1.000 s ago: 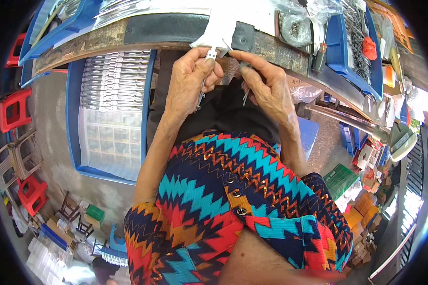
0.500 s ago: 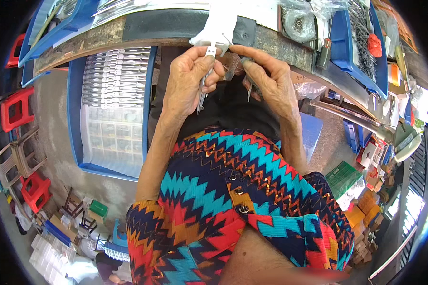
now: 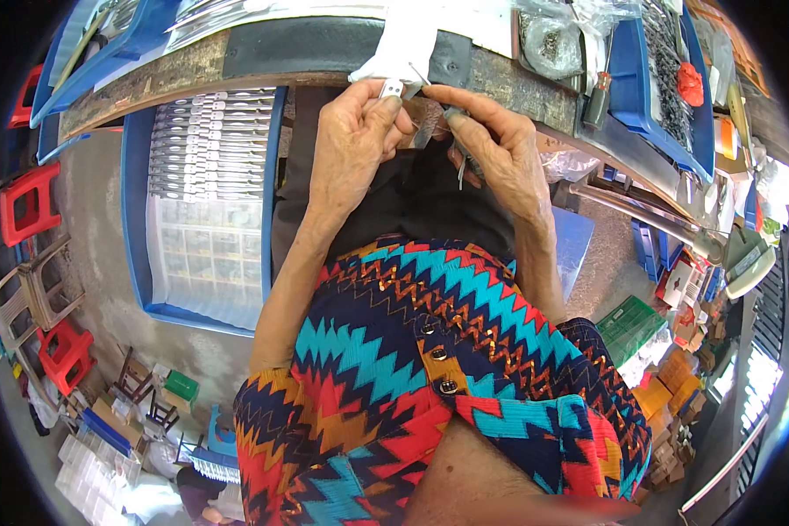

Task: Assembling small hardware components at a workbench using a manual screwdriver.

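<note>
- Forearms rise from the lower edge past a zigzag-patterned shirt, both bent inward so the hands meet over the lap, at the front of the bench.
- Left hand: back of the hand up, wrist fairly straight; thumb and index finger pinch a small metal piece with holes, and the other fingers curl beneath.
- Right hand: index finger stretched leftward, thumb bent below it, remaining fingers folded around a thin metal tool whose end shows under the palm; their exact grip is partly hidden.
- The metal piece sits at the near end of a white pad on the bench edge. A thin pin stands there, just beside the right index fingertip; I cannot tell whether they touch.
- Bench: worn wood along the front, with a dark strip left of the pad; to the right, a screwdriver and a blue bin of dark parts.
- Left of the lap, a blue tray holds rows of metal parts.
- Farther off, gray floor, 2 red stools at left; a green crate and boxes at right.
</note>
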`<state>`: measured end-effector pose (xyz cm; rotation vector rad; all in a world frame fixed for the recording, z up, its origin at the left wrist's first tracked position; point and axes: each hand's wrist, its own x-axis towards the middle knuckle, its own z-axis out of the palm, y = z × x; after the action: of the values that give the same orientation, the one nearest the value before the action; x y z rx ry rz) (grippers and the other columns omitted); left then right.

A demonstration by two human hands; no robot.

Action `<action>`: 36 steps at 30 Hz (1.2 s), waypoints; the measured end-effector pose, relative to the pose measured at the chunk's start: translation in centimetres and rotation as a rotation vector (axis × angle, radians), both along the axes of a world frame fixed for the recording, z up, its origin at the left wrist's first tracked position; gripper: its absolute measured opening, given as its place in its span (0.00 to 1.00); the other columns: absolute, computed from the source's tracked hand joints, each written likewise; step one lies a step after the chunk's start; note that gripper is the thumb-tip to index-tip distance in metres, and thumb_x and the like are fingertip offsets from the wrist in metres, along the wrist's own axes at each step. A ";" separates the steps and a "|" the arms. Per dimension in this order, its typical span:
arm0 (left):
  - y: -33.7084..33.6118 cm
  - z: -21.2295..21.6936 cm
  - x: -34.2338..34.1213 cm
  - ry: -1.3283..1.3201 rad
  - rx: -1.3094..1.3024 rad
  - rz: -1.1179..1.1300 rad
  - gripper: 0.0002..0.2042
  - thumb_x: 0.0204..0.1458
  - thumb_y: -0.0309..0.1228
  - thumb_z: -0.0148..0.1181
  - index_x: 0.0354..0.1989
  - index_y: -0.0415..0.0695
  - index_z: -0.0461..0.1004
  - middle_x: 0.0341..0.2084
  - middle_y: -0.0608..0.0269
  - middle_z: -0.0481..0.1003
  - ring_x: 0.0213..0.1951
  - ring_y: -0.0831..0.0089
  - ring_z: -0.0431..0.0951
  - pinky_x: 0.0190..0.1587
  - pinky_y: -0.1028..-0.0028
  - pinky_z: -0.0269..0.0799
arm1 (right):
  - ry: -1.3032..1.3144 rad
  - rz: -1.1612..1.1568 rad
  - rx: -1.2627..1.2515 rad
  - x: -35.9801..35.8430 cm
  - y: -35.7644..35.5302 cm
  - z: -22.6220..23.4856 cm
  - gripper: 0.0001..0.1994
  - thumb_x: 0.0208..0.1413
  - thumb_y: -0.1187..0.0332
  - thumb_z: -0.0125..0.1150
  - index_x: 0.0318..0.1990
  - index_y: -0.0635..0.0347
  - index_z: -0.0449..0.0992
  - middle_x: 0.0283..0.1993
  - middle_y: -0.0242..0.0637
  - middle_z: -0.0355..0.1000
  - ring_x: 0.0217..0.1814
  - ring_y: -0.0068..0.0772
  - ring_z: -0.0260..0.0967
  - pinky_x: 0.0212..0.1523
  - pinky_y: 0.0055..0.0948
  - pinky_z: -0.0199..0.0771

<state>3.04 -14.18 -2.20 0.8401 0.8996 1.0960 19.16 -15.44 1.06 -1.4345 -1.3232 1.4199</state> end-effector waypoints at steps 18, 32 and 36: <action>0.3 -0.5 1.0 0.387 0.055 0.032 0.09 0.57 0.29 0.44 0.36 0.37 0.70 0.17 0.72 0.66 0.15 0.90 0.57 0.16 0.88 0.51 | -0.172 0.030 0.058 0.7 -1.2 1.6 0.15 0.51 0.72 0.53 0.47 0.63 0.69 0.29 0.36 0.71 0.27 0.17 0.63 0.28 0.18 0.64; 0.3 -0.6 1.4 0.615 0.201 0.104 0.10 0.54 0.27 0.42 0.24 0.34 0.65 0.13 0.57 0.69 0.18 0.67 0.72 0.25 0.69 0.67 | -0.221 0.091 0.153 1.3 -1.5 0.4 0.14 0.51 0.70 0.54 0.46 0.62 0.72 0.27 0.28 0.68 0.25 0.13 0.58 0.25 0.16 0.61; 0.1 -0.8 1.4 0.646 0.223 0.115 0.09 0.56 0.28 0.45 0.33 0.37 0.70 0.15 0.70 0.66 0.16 0.85 0.61 0.18 0.83 0.56 | -0.220 0.100 0.108 1.3 -1.4 0.5 0.14 0.51 0.70 0.54 0.46 0.63 0.72 0.27 0.28 0.68 0.25 0.12 0.58 0.25 0.16 0.61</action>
<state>4.46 -14.06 -3.00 1.3839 1.3876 1.0482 20.51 -16.79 1.57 -1.5037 -1.6047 1.2596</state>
